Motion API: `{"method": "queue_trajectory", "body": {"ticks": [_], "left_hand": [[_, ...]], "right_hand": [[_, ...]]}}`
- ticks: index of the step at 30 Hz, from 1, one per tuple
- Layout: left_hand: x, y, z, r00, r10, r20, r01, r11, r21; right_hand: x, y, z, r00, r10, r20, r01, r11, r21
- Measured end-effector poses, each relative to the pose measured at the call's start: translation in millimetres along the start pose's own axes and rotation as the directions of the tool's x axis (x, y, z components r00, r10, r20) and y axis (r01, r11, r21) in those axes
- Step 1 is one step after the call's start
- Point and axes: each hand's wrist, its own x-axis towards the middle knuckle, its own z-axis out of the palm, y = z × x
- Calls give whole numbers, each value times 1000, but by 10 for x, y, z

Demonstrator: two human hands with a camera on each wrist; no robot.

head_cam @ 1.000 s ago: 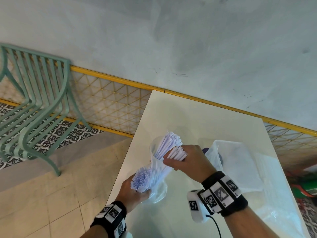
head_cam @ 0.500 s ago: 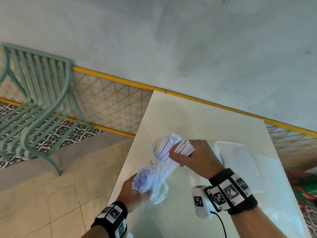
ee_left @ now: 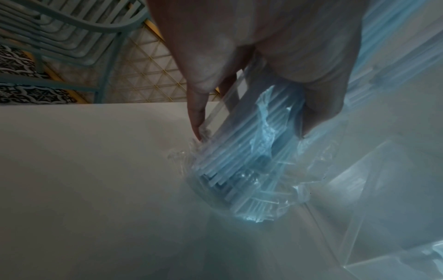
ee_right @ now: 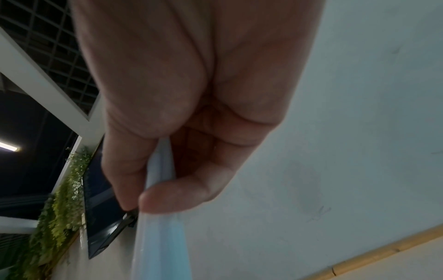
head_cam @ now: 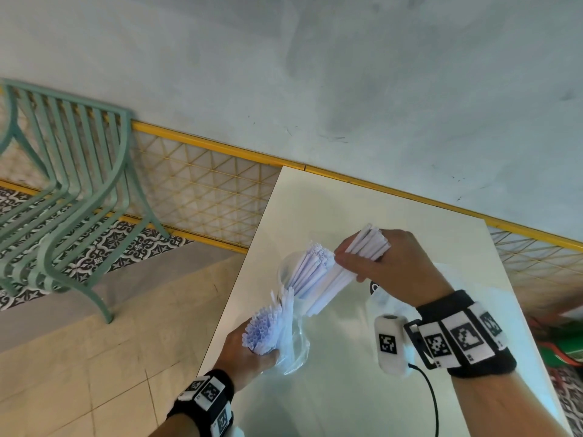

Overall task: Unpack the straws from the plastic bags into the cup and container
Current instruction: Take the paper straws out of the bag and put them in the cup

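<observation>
My left hand grips a clear plastic bag full of white straws at the table's near left edge; in the left wrist view the bagged straws run down to the tabletop. My right hand holds a bundle of white straws, tilted up to the right, just right of a clear cup that has several white straws standing in it. In the right wrist view, thumb and fingers close round that straw bundle. A clear container sits mostly hidden behind my right wrist.
The white table abuts a grey wall with a yellow rail. A green metal chair stands on the floor to the left. Loose clear plastic lies under my right hand. A cable trails from my right wrist.
My right hand has pulled its straw bundle up and to the right, away from the bag. The left hand and its bag have stayed in place.
</observation>
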Motion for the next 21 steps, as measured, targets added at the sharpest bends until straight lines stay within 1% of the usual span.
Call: {"method": "queue_trajectory", "body": {"ticks": [4, 6, 9, 14, 15, 16, 18, 20, 21], "left_hand": [[-1, 5, 0, 1000, 2, 4, -2, 1000, -7], [-2, 7, 1, 1000, -9, 9, 9, 1000, -18], [-4, 14, -4, 1000, -12, 7, 12, 1000, -23], [-25, 51, -6, 1000, 0, 7, 1, 1000, -10], [-31, 60, -6, 1000, -1, 8, 1, 1000, -9], [-34, 70, -3, 1000, -3, 7, 3, 1000, -9], [-39, 90, 4, 1000, -10, 1, 10, 1000, -16], [-49, 105, 6, 1000, -22, -14, 21, 999, -25], [-51, 108, 6, 1000, -25, -15, 25, 999, -28]], "right_hand": [[114, -68, -99, 989, -70, -129, 71, 997, 8], [203, -61, -67, 983, -85, -164, 87, 996, 3], [360, 96, 116, 987, -38, -156, 37, 999, -12], [531, 602, 501, 993, 86, -78, -91, 993, -72], [544, 683, 546, 991, 103, -80, -109, 991, -74], [546, 741, 576, 988, 109, -106, -117, 991, -68], [525, 798, 602, 974, 89, -207, -92, 996, -3], [477, 799, 622, 954, 30, -298, -18, 999, 42], [447, 796, 645, 952, -18, -307, 23, 1000, 15]]}}
